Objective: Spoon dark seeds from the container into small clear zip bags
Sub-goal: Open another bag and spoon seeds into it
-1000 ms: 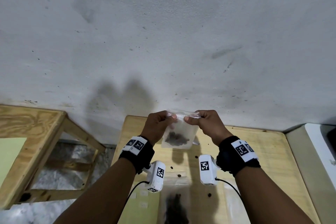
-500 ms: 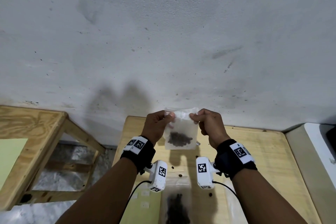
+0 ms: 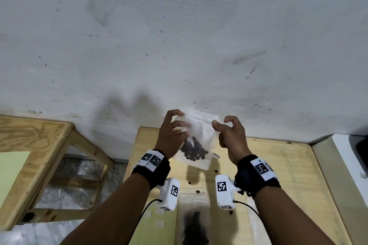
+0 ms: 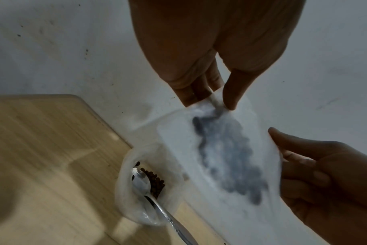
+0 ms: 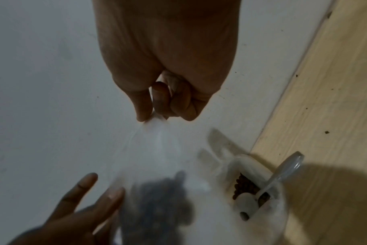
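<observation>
The zip bag (image 3: 199,137) is held aloft. Its upper edges are pinched by the left hand (image 3: 171,135) and the right hand (image 3: 232,136).

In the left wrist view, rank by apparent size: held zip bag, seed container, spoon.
1. zip bag, largest, though nearest the camera.
2. container, partly behind the bag.
3. spoon, slimmer; its handle leaves the frame, so its length is unsure.

Right hand (image 5: 168,66) pinches top corner of clear zip bag (image 5: 157,149) holding dark seeds (image 5: 157,210); left hand (image 5: 73,213), fingers (image 5: 82,184) extended, at bag's left edge; container (image 5: 233,172) with spoon (image 5: 283,172) at right.
</observation>
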`<state>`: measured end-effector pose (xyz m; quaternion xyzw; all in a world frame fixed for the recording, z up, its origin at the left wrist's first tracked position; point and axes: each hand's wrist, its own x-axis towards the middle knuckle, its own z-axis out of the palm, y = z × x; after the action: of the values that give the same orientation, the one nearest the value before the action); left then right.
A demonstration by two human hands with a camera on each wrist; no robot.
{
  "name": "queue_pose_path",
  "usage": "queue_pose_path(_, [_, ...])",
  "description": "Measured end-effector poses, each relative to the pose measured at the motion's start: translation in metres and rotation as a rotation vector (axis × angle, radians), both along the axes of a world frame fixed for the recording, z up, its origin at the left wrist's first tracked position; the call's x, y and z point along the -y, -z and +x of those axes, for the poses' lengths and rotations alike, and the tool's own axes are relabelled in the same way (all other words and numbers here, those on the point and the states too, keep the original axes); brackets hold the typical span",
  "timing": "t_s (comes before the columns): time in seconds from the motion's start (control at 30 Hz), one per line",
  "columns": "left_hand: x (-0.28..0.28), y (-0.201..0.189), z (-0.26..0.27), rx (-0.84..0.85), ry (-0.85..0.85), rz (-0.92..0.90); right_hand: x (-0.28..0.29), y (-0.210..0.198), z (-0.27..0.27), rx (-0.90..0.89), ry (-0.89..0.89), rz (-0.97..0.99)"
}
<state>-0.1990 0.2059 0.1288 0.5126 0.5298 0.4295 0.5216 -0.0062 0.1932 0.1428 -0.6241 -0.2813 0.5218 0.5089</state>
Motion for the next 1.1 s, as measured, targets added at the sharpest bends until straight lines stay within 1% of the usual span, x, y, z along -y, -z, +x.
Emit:
queue_pose_path(0.03, [0.0, 0.0, 0.0, 0.003, -0.023, 0.004, 0.003, 0.001, -0.001, 0.017, -0.03, 0.035])
queue_pose_path(0.1, [-0.001, 0.005, -0.002, 0.004, -0.062, 0.02, 0.01, 0.004, -0.004, 0.101, -0.122, 0.042])
queue_pose_path(0.17, [0.0, 0.011, -0.004, -0.001, -0.092, 0.0, 0.019, 0.007, -0.007, 0.179, -0.233, -0.002])
queue_pose_path(0.27, [0.006, 0.017, -0.009, 0.0, -0.107, -0.043, 0.035, 0.017, -0.009, 0.214, -0.354, -0.06])
queue_pose_path(0.33, [0.012, 0.025, -0.013, -0.027, -0.069, -0.054, 0.047, 0.025, -0.009, 0.249, -0.344, -0.064])
queue_pose_path(0.43, [0.025, 0.038, -0.019, -0.083, 0.063, -0.091, 0.064, 0.033, -0.012, 0.299, -0.281, -0.074])
queue_pose_path(0.5, [0.037, 0.045, -0.023, -0.134, 0.162, -0.151, 0.076, 0.036, -0.015, 0.289, -0.264, -0.096])
queue_pose_path(0.6, [0.058, 0.058, -0.027, -0.18, 0.234, -0.209, 0.095, 0.045, -0.018, 0.267, -0.273, -0.148])
queue_pose_path(0.67, [0.072, 0.067, -0.028, -0.201, 0.254, -0.248, 0.109, 0.053, -0.018, 0.292, -0.307, -0.175])
queue_pose_path(0.83, [0.116, 0.091, -0.024, -0.3, 0.261, -0.358, 0.146, 0.083, -0.009, 0.427, -0.453, -0.302])
queue_pose_path(1.0, [0.165, 0.114, -0.02, -0.389, 0.296, -0.464, 0.186, 0.107, -0.011, 0.682, -0.713, -0.443])
queue_pose_path(1.1, [0.192, 0.127, -0.017, -0.428, 0.269, -0.474, 0.208, 0.117, -0.016, 0.734, -0.736, -0.485])
